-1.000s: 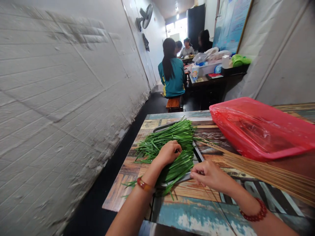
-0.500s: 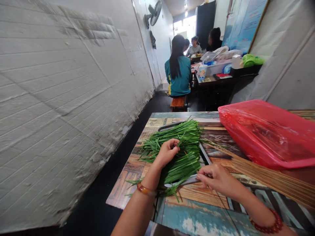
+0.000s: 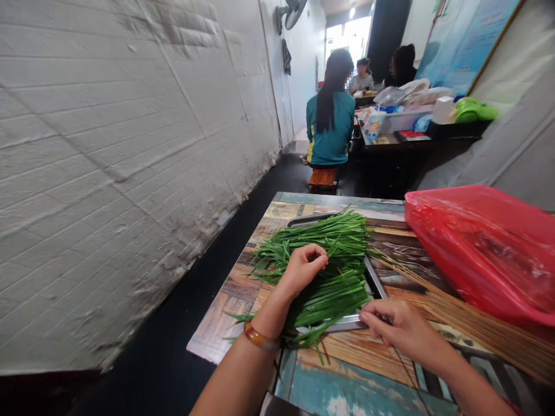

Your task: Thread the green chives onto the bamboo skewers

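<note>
Long green Chinese chives (image 3: 333, 240) lie in piles on a metal tray (image 3: 376, 278), with some ends hanging over its near and left edges. My left hand (image 3: 303, 268) is above the chives, thumb and fingers pinched around a few green blades. Just right of the tray's near corner, my right hand (image 3: 399, 325) is closed on a thin bamboo skewer (image 3: 405, 365), which slants down toward the bottom of the view. The skewer's tip is hard to make out by the fingertips. Several more skewers (image 3: 472, 315) lie in a bundle beyond the right hand.
A red plastic bag (image 3: 481, 248) rests on the right of the wood-patterned table (image 3: 217, 329). Ahead, a person (image 3: 330, 127) in a teal top sits on a wooden stool (image 3: 322, 178). Other people sit farther back, near a cluttered table (image 3: 390, 137). A white wall (image 3: 130, 173) runs along the left.
The view has turned slightly left, so the table and people appear farther right. Both hands keep their grips, the left on chives and the right on the skewer.
</note>
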`<act>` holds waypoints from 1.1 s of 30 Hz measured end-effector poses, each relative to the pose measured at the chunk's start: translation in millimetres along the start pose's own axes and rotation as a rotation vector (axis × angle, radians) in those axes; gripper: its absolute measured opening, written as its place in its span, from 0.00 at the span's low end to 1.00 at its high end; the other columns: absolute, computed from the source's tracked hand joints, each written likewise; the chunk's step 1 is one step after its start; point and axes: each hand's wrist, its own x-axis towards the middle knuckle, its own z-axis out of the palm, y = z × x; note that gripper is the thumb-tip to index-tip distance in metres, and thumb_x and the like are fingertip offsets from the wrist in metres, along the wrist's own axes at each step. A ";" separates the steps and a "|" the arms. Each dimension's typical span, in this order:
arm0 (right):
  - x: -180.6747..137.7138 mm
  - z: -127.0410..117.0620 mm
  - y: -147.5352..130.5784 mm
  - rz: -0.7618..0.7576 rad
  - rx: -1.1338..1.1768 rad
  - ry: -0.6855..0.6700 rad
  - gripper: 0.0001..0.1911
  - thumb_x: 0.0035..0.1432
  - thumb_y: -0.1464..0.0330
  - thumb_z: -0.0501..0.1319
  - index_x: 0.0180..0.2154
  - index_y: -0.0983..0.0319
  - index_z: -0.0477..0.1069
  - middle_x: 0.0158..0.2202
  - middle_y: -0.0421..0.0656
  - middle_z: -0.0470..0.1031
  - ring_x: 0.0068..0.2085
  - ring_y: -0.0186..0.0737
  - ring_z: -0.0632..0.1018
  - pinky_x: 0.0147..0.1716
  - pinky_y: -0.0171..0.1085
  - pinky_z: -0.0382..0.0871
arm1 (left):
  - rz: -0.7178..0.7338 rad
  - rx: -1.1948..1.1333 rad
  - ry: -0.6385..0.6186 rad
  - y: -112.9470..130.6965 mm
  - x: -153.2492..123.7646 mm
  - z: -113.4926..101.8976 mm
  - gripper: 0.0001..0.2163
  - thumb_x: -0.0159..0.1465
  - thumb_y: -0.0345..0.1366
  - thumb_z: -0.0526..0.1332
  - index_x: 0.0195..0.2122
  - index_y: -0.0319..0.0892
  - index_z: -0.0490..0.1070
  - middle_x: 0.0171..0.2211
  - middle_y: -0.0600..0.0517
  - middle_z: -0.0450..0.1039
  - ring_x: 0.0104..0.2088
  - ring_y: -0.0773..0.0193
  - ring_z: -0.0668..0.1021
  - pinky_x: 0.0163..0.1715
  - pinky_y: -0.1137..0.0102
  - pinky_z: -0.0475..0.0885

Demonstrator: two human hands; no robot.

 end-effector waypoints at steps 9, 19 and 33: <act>3.7 4.2 -3.2 -0.002 0.011 0.261 0.17 0.60 0.64 0.51 0.25 0.61 0.73 0.19 0.39 0.72 0.23 0.36 0.73 0.24 0.33 0.62 | 0.076 0.145 0.006 -8.3 0.2 -3.5 0.07 0.53 0.32 0.62 0.32 0.37 0.73 0.25 0.54 0.72 0.26 0.70 0.71 0.28 0.75 0.65; 4.3 5.8 -0.2 0.023 0.018 0.279 0.17 0.60 0.64 0.51 0.27 0.62 0.74 0.20 0.40 0.71 0.23 0.36 0.71 0.24 0.33 0.62 | 0.058 0.185 -0.136 -18.5 0.8 -6.2 0.09 0.54 0.29 0.61 0.37 0.37 0.73 0.31 0.49 0.78 0.32 0.65 0.78 0.36 0.71 0.71; 3.9 5.4 -1.3 -0.002 -0.009 0.327 0.18 0.60 0.62 0.51 0.28 0.62 0.76 0.18 0.39 0.71 0.22 0.36 0.72 0.23 0.32 0.63 | 0.111 0.154 0.091 -6.7 -2.3 -2.6 0.05 0.56 0.33 0.60 0.25 0.38 0.71 0.22 0.53 0.74 0.20 0.71 0.73 0.22 0.77 0.66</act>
